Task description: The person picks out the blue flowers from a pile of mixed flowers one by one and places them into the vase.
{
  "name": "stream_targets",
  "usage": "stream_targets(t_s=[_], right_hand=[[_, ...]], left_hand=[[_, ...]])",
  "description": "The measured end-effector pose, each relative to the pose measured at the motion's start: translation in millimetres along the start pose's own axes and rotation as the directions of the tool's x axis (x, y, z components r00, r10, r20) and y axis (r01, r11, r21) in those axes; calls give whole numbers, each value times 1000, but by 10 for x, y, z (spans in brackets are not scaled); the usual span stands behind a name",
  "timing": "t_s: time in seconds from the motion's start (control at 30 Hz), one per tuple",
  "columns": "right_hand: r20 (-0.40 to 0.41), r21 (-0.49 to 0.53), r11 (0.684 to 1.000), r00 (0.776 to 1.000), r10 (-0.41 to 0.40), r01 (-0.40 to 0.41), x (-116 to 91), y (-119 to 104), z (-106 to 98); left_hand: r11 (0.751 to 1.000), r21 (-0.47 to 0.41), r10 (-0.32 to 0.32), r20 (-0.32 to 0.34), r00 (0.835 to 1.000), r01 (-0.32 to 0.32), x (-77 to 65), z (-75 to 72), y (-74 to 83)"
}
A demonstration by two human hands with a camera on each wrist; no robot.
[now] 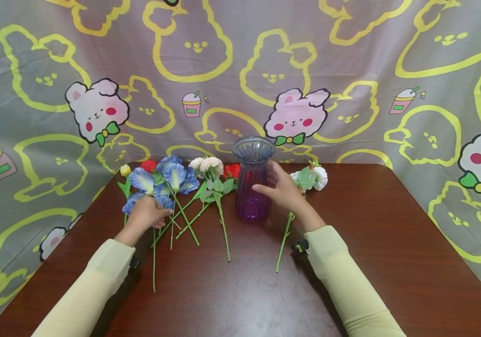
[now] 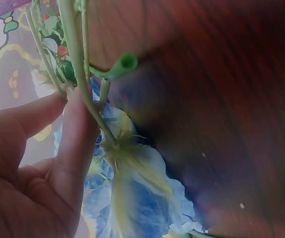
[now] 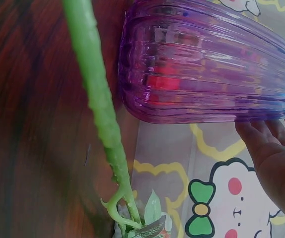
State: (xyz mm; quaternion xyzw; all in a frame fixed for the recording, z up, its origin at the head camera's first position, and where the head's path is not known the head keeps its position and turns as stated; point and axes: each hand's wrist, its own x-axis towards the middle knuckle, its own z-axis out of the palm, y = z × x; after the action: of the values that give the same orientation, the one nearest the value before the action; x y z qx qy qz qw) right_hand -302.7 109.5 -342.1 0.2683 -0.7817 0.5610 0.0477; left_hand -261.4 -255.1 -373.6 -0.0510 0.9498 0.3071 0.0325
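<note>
Toward the left of the table, my left hand (image 1: 145, 216) pinches a thin green stem between thumb and finger, among blue irises (image 1: 174, 175). In the left wrist view, an iris bloom (image 2: 145, 198) hangs below the fingers, with several stems crossing beside them. My right hand (image 1: 286, 189) grips the upright ribbed glass vase (image 1: 251, 192) from its right side, thumb in front and fingers behind. Purple at its base, the vase turns bluish toward its flared rim. The right wrist view shows the fingers (image 3: 266, 139) against its wall.
Cream flowers (image 1: 208, 166) lie left of the vase, with red flowers (image 1: 232, 171) behind them. A yellow tulip (image 1: 125, 170) sits at far left. Under my right wrist lies a white flower (image 1: 319, 178) with a green stem (image 1: 283, 243). A patterned cloth (image 1: 223, 93) hangs behind the table.
</note>
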Motion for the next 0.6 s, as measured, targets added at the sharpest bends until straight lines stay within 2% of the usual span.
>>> stream_targets(t_s=[0.27, 0.47, 0.6], right_hand=[[-5, -25, 1000, 1000, 1, -1, -27, -89, 3], [-3, -10, 1000, 1000, 1, -1, -24, -74, 6], [-4, -10, 1000, 1000, -1, 1, -20, -71, 5]], left_hand=[[993, -101, -52, 21, 998, 54, 43, 14, -5], [968, -226, -99, 63, 993, 111, 76, 37, -12], [956, -267, -108, 76, 991, 124, 92, 48, -11]])
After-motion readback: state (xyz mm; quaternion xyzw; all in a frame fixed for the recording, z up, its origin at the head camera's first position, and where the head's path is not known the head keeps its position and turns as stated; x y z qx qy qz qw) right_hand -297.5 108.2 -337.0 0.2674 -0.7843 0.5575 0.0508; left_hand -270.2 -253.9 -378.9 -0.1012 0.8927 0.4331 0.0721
